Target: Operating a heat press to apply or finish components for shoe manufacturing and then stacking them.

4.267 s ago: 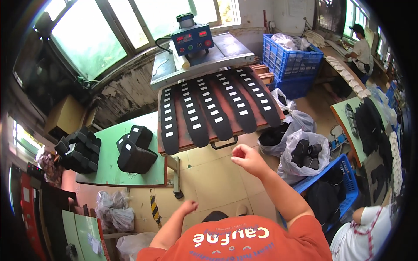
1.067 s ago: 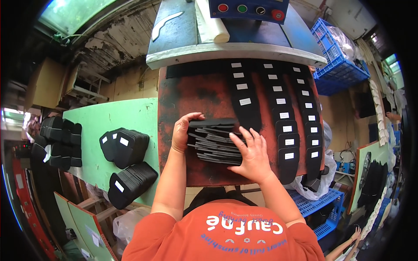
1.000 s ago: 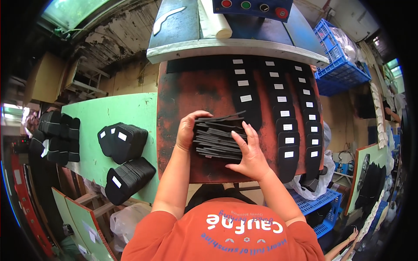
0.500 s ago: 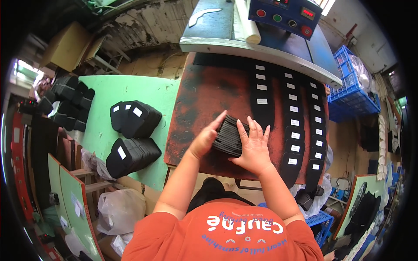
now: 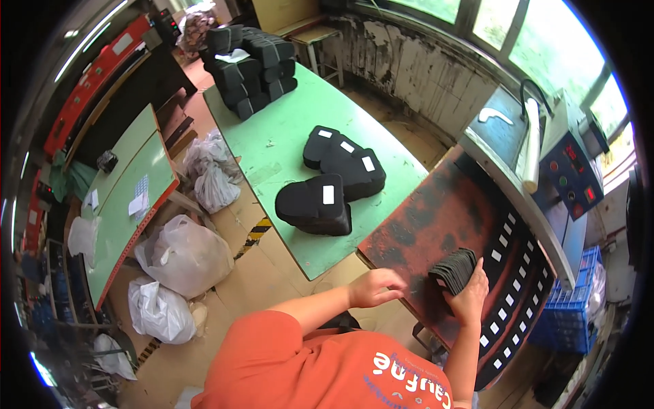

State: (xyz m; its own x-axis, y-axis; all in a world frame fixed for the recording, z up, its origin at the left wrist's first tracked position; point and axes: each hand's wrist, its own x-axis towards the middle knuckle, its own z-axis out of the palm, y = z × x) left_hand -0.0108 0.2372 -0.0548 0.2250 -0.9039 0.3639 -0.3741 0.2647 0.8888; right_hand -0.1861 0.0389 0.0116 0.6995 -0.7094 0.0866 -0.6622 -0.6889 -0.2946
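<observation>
My right hand point(image 5: 470, 296) is closed on a stack of flat black pieces point(image 5: 452, 268), which stands on edge over the reddish-brown work surface point(image 5: 409, 232). The thumb side and the fingers press against the stack's near right side. My left hand point(image 5: 377, 288) is off the stack, near the front left edge of that surface, empty, with its fingers loosely bent and apart. Rows of black pieces with white labels point(image 5: 502, 315) lie to the right of the stack, overlapping one another.
On the green table point(image 5: 272, 170) to the left stand black stacks with white labels point(image 5: 313, 204) and a bigger pile of black bundles point(image 5: 248, 75). A press machine with a control box point(image 5: 569, 170) overhangs the far right. Plastic bags point(image 5: 184, 255) lie on the floor.
The view has swung left toward the green table. My left hand has let go of the stack and moved away to the left. The stack stays in my right hand.
</observation>
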